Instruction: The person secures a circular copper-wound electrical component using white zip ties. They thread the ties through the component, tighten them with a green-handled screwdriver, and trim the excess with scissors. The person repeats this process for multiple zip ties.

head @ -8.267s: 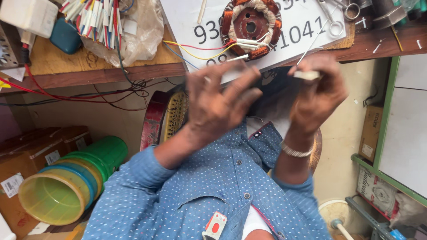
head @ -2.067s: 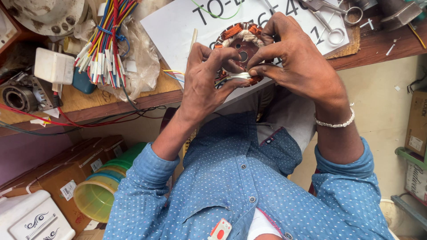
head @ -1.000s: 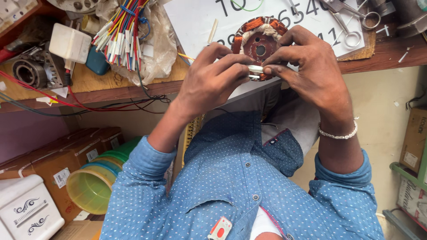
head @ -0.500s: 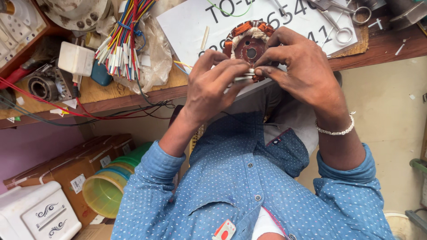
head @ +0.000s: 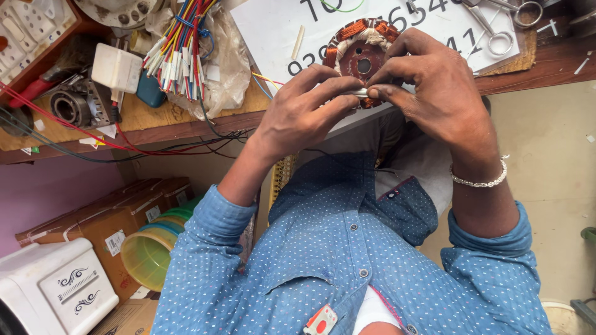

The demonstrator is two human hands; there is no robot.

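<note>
Both hands, the left hand (head: 304,115) and right hand (head: 434,87), have risen from the lap to pinch the stator (head: 363,59).

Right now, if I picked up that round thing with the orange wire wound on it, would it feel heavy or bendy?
Probably heavy for its size: the round motor winding looks like a metal core packed with copper coils. Likely stiff, since it keeps its ring shape between the left hand and right hand. The thin wires may scratch easily.

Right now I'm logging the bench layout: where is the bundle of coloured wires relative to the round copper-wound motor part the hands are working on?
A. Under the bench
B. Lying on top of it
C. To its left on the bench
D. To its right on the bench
C: the bundle of coloured wires lies left of the motor part, which the left hand and right hand pinch.
</note>
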